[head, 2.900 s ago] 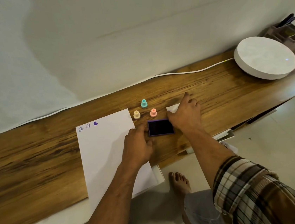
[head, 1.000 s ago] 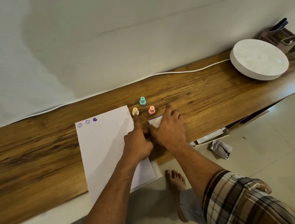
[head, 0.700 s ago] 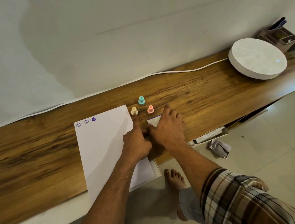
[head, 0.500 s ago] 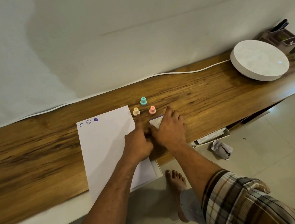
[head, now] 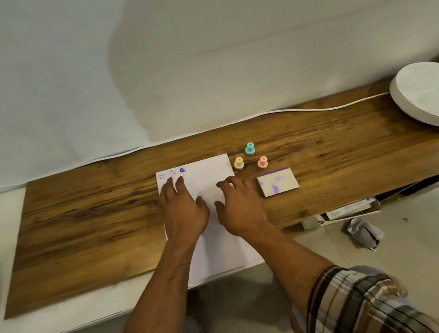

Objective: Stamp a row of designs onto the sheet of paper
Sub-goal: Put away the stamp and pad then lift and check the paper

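A white sheet of paper [head: 205,173] lies on the wooden board [head: 96,221], with three small purple prints [head: 172,172] in a row at its far left corner. My left hand [head: 184,211] and my right hand [head: 241,207] both rest flat on the sheet, fingers spread, holding nothing. Right of the paper stand three small stamps: yellow [head: 238,163], teal [head: 249,149] and pink [head: 262,162]. The ink pad [head: 278,181] lies closed just right of my right hand, its pale lid smudged with purple.
A round white disc [head: 431,94] sits at the board's far right, with a white cable [head: 315,108] running along the wall. Boxes and crumpled paper [head: 364,233] lie on the tiled floor under the right end. White cloth covers the wall behind.
The ink pad, open earlier, is now closed under its lid. Both hands have left the pad and moved left onto the paper. The view has shifted to the left.
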Demonstrator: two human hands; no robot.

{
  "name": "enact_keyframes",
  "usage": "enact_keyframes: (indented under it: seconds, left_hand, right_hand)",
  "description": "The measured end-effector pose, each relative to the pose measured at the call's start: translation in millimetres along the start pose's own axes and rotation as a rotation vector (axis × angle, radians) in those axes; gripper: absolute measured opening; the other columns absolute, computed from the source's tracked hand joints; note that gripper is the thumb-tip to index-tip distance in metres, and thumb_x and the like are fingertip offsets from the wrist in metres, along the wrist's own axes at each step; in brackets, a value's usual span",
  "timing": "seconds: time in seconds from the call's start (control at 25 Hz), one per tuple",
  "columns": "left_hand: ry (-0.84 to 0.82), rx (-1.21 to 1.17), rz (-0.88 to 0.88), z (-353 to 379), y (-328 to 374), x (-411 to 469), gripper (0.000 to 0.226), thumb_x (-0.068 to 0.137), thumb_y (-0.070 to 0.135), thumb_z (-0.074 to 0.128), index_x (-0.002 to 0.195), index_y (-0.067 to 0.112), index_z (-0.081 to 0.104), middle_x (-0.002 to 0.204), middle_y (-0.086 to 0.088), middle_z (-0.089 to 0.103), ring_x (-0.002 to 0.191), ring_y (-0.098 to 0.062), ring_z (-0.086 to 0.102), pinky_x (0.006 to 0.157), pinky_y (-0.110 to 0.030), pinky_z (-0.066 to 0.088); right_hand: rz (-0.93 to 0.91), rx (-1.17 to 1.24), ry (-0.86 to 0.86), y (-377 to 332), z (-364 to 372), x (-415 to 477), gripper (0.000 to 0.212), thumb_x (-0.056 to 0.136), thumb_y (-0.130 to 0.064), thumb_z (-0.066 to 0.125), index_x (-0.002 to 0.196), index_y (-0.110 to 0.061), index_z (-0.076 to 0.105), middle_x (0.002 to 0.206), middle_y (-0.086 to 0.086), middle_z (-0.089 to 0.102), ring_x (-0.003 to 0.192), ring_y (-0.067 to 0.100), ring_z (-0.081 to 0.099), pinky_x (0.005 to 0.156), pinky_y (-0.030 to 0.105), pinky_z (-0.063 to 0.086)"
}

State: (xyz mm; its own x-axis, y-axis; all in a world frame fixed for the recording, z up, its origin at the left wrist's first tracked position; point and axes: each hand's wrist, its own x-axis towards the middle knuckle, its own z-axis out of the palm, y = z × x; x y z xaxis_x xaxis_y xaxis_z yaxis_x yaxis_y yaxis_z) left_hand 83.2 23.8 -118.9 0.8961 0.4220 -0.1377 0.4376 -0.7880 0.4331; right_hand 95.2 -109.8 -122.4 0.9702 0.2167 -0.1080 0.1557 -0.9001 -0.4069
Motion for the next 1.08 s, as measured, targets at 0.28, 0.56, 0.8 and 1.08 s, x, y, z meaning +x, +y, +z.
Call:
enact_keyframes:
  seconds: [0.28,0.56,0.8,1.08]
  left_hand:
    - [-0.088,-0.084,-0.210,-11,-25,9,0.083,0.088,0.037,0.073,0.150,0.004,0.030,0.153,-0.021,0.042,0.140,-0.039,0.040,0.116,-0.051,0.037]
    - [-0.012,-0.076,-0.204,-14,-31,5,0.082,0.087,0.038,0.074,0.150,0.007,0.031,0.150,-0.018,0.046,0.136,-0.037,0.046,0.114,-0.048,0.041]
    - [0.010,-0.491,-0.259,-19,-16,4,0.073,0.088,0.045,0.075,0.150,0.022,0.043,0.144,-0.005,0.059,0.123,-0.034,0.061,0.093,-0.044,0.053]
    - [-0.052,-0.934,-0.558,-26,-40,17,0.026,0.081,0.014,0.083,0.104,0.012,0.070,0.110,-0.004,0.075,0.081,-0.022,0.071,0.070,-0.034,0.058]
  right_hand:
    - [0.005,-0.098,-0.099,-9,19,1,0.062,0.099,-0.044,0.067,0.153,-0.022,0.047,0.167,0.009,0.039,0.150,0.034,0.038,0.118,0.046,0.041]
    - [0.018,-0.084,-0.112,-7,22,4,0.061,0.102,-0.043,0.064,0.156,-0.023,0.044,0.169,0.007,0.036,0.153,0.033,0.035,0.121,0.044,0.037]
    - [0.003,-0.060,-0.113,-6,24,3,0.060,0.101,-0.042,0.066,0.154,-0.022,0.047,0.167,0.008,0.039,0.151,0.034,0.037,0.119,0.044,0.040]
    - [0.018,-0.028,-0.145,-6,21,4,0.061,0.101,-0.046,0.063,0.155,-0.023,0.045,0.168,0.006,0.035,0.154,0.033,0.033,0.121,0.045,0.037]
